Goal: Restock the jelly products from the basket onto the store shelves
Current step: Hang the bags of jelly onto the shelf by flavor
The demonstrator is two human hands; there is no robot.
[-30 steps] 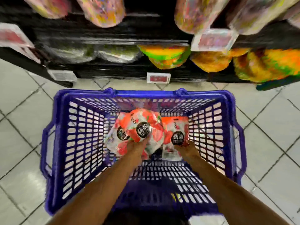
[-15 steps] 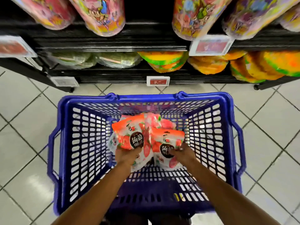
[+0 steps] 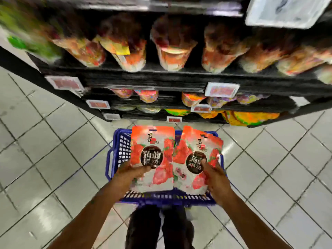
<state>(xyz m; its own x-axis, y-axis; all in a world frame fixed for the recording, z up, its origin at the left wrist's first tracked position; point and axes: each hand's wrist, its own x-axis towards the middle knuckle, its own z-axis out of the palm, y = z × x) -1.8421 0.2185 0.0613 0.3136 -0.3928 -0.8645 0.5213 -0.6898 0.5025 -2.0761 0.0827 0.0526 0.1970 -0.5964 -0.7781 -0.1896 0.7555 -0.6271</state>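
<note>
Two jelly pouches (image 3: 152,157) side by side above the basket (image 3: 118,151) — shelves (image 3: 161,78) beyond

The two red-and-white strawberry jelly pouches (image 3: 152,159) hide most of the blue plastic lattice basket (image 3: 120,150). Blur smears the orange shelf packets (image 3: 172,56); the white tag (image 3: 287,11) is cut by the top edge.

Pale tiled floor (image 3: 53,150), dark grout. Red price tags (image 3: 65,83) hanging in rows, a white tag (image 3: 287,9) top right. Blurred orange bags (image 3: 175,54) above, yellow-green bags (image 3: 255,117) lowest.
</note>
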